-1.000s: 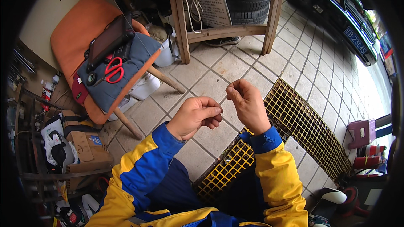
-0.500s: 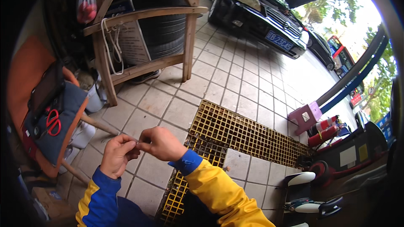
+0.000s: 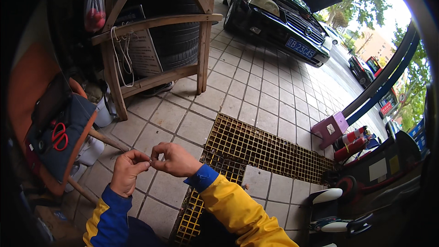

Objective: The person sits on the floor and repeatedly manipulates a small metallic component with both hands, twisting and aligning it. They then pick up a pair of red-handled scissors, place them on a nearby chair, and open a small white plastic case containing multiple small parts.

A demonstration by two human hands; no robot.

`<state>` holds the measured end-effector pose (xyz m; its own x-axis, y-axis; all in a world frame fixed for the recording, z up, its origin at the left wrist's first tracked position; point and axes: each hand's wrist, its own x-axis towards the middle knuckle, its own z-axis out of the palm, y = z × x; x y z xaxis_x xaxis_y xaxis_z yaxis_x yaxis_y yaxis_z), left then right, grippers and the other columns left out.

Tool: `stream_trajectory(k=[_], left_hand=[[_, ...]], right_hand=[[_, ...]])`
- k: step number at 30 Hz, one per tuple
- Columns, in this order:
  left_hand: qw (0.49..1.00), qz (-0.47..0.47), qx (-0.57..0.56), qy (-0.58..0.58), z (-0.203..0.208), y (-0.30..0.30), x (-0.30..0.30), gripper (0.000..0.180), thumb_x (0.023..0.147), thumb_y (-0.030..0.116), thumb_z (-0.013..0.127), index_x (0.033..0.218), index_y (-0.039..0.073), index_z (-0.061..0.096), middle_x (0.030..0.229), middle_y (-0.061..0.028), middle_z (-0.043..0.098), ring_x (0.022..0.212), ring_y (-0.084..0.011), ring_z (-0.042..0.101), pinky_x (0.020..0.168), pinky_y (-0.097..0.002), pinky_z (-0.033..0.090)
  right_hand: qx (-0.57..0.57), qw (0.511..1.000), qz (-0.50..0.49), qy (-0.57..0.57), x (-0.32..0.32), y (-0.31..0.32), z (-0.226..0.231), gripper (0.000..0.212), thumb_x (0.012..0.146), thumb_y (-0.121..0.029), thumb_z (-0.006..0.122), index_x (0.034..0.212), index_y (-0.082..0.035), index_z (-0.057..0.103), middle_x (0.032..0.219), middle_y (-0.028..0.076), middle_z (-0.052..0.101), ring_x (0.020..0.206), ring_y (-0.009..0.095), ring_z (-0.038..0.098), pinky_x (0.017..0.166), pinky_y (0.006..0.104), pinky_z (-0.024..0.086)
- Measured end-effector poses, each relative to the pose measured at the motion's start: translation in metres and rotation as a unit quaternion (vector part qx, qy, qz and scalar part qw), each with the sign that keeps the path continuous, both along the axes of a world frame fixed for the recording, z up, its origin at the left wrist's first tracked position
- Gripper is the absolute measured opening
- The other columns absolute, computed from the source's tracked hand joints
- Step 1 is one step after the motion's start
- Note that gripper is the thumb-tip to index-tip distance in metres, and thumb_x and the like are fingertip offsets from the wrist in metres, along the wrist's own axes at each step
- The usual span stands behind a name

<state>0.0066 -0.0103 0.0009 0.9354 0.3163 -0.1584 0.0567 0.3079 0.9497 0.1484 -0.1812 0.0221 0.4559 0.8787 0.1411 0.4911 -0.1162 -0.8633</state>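
Observation:
My left hand and my right hand meet at the fingertips over the tiled floor, both in a pinch. Between them sits something tiny and pale, too small to name. The right thumb and index finger curve into a loop, while the left thumb presses against its index finger. Both sleeves are yellow with blue cuffs. Left of my hands stands an orange chair with a dark cushion. Red-handled scissors lie on that cushion, beside a black item.
A wooden frame with stacked tires stands ahead. Yellow grating crosses the tiles. Farther off is a black car with its hood raised. At the right are a purple stool, a red fire extinguisher and a blue-black post.
My right fingers have curved into a wider loop, and the left hand has shifted slightly. Both hands stay together at the fingertips. The view has tilted a little.

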Motion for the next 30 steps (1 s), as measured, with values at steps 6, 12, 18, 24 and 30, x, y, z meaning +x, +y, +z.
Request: stream_trajectory(k=[6,12,18,24,30], left_hand=[[1.000,0.013,0.008,-0.014,-0.003,0.000,0.001,0.013,0.090,-0.004,0.071,0.103,0.000,0.071,0.094,-0.0051,0.073,0.085,-0.0113,0.068,0.081,-0.0261,0.055],[1.000,0.022,0.000,-0.017,0.000,-0.002,0.001,0.013,0.093,-0.004,0.068,0.105,0.000,0.070,0.094,-0.0064,0.073,0.084,-0.0127,0.067,0.078,-0.0269,0.055],[0.999,0.019,-0.019,-0.041,-0.002,0.002,-0.002,0.014,0.095,0.000,0.071,0.108,-0.001,0.069,0.097,-0.0061,0.072,0.087,-0.0123,0.068,0.079,-0.0264,0.055],[0.997,0.028,0.023,-0.063,0.001,0.005,-0.001,0.014,0.096,-0.001,0.070,0.110,-0.001,0.069,0.101,-0.0069,0.074,0.091,-0.0117,0.069,0.084,-0.0265,0.057],[0.994,0.036,0.073,-0.077,0.002,0.004,0.002,0.013,0.097,-0.001,0.068,0.110,-0.002,0.069,0.098,-0.0078,0.075,0.090,-0.0123,0.072,0.085,-0.0278,0.060]], right_hand=[[-0.003,0.995,0.019,0.099,-0.001,0.003,-0.006,0.022,0.091,-0.021,0.071,0.096,0.000,0.069,0.092,0.019,0.075,0.086,0.033,0.072,0.080,0.0416,0.055],[0.010,0.995,0.023,0.101,-0.005,0.007,-0.009,0.020,0.091,-0.019,0.070,0.095,0.001,0.069,0.091,0.018,0.075,0.084,0.032,0.072,0.079,0.0398,0.056],[0.017,0.978,0.036,0.206,-0.009,0.006,-0.006,0.017,0.093,-0.005,0.074,0.105,0.002,0.065,0.095,0.011,0.073,0.094,0.019,0.073,0.083,0.0335,0.059],[0.008,0.965,0.024,0.260,-0.008,0.012,-0.004,0.024,0.096,-0.002,0.075,0.117,0.006,0.066,0.106,0.009,0.074,0.099,0.016,0.071,0.088,0.0316,0.059],[0.012,0.969,0.004,0.247,-0.006,0.011,-0.005,0.020,0.097,-0.005,0.075,0.113,0.007,0.072,0.101,0.010,0.078,0.094,0.014,0.072,0.085,0.0292,0.059]])
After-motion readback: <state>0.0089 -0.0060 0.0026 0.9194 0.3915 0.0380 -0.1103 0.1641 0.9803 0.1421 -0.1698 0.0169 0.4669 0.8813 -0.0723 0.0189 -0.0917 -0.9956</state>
